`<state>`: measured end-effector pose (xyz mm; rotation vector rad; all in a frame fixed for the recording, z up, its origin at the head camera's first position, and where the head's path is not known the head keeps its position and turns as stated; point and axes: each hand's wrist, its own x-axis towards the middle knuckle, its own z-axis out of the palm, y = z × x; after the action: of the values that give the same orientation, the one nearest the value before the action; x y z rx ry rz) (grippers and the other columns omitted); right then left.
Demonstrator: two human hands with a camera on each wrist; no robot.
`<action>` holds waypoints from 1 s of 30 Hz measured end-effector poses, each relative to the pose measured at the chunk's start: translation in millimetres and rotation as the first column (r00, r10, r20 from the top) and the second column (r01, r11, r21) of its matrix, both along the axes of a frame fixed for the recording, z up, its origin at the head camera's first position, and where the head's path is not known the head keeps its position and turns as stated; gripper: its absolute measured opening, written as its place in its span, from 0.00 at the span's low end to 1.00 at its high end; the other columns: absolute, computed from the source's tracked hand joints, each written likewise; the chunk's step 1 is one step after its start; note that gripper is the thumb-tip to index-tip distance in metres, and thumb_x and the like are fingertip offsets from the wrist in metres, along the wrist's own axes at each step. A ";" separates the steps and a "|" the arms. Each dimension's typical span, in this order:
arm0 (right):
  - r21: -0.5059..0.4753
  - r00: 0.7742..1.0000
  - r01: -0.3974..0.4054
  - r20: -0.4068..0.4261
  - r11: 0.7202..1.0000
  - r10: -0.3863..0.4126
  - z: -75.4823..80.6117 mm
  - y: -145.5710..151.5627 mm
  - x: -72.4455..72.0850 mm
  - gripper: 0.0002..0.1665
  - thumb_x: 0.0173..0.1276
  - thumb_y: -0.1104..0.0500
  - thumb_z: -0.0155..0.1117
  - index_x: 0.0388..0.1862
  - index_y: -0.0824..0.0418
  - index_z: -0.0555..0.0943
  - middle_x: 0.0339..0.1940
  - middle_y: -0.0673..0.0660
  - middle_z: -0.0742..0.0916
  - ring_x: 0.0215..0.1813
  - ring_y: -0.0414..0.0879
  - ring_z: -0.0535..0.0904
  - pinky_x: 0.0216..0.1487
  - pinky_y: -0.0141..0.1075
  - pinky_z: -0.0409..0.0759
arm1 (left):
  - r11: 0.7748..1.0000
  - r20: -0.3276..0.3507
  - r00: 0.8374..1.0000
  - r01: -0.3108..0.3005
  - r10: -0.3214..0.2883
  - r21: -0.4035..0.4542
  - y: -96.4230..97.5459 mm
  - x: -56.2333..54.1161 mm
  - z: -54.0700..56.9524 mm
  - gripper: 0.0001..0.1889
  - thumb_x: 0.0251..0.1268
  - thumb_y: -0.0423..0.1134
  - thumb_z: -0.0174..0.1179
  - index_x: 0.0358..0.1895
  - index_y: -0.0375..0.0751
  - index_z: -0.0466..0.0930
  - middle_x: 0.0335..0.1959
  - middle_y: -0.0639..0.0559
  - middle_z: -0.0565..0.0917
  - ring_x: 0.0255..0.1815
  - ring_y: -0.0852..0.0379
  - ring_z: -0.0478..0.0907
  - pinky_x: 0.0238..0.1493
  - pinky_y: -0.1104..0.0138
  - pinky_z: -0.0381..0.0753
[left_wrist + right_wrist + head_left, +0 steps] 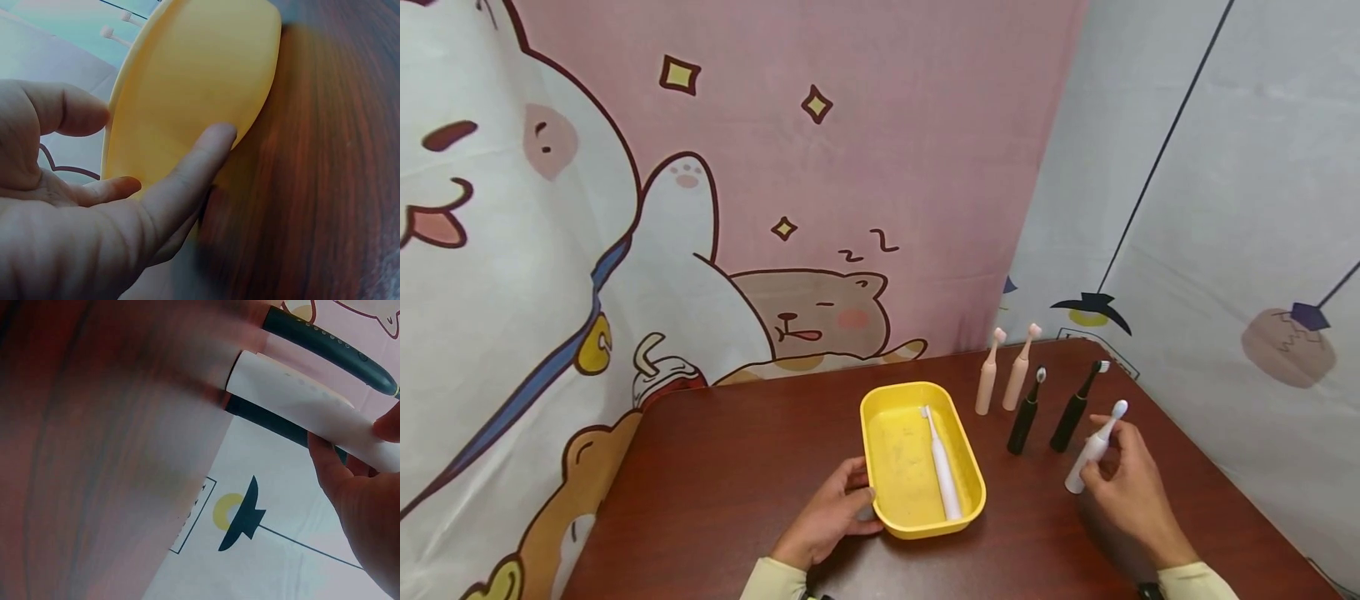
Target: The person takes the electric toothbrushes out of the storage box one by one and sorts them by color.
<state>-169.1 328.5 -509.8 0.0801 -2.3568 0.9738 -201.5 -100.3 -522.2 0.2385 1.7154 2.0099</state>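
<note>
My right hand (1131, 483) pinches a white electric toothbrush (1088, 458) between thumb and fingers, its head up and slightly tilted. In the right wrist view the white handle (281, 384) has its base close to the tabletop; whether it touches, I cannot tell. My left hand (835, 508) rests its spread fingers against the outer left side of a yellow tray (872, 433). The left wrist view has those fingertips (219, 134) on the tray's outer wall. Inside the tray, along its right side, lies another white electric toothbrush (945, 475).
Two black electric toothbrushes (1022, 425) (1070, 421) stand upright left of the held one. Behind them stand two pink ones (987, 387) (1018, 382). Cartoon-printed cloth (925, 167) hangs behind and right of the brown table (737, 467).
</note>
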 end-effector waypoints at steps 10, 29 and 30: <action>0.016 1.000 -0.010 -0.029 1.000 0.010 -1.3 0.3 0.0 0.39 0.53 0.81 0.68 0.67 0.73 0.70 0.53 0.64 0.80 0.51 0.19 0.71 0.46 0.09 0.72 | 1.000 0.001 1.000 -0.004 0.004 -0.009 -1.9 -0.4 2.9 0.34 0.77 0.31 0.52 0.80 0.26 0.51 0.71 0.23 0.63 0.57 0.42 0.81 0.50 0.46 0.91; 0.022 0.999 -0.014 -0.034 1.000 0.014 0.3 -0.3 3.5 0.40 0.52 0.79 0.72 0.65 0.72 0.71 0.61 0.66 0.80 0.54 0.19 0.69 0.48 0.12 0.71 | 1.000 0.012 1.000 0.001 -0.001 -0.006 -1.5 -0.4 -2.0 0.34 0.77 0.31 0.52 0.80 0.27 0.51 0.71 0.23 0.64 0.57 0.43 0.81 0.50 0.46 0.91; 0.026 0.999 -0.008 -0.044 1.000 0.009 0.7 -0.4 3.3 0.40 0.51 0.79 0.73 0.65 0.72 0.71 0.61 0.65 0.81 0.55 0.19 0.68 0.49 0.12 0.70 | 1.000 0.012 1.000 0.002 -0.002 -0.006 -1.4 -0.5 -1.7 0.34 0.77 0.31 0.52 0.80 0.27 0.51 0.72 0.23 0.64 0.57 0.42 0.81 0.50 0.45 0.91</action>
<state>-165.8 328.2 -509.1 0.1204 -2.3307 0.9366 -202.0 -101.8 -523.8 0.2259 1.7128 2.0011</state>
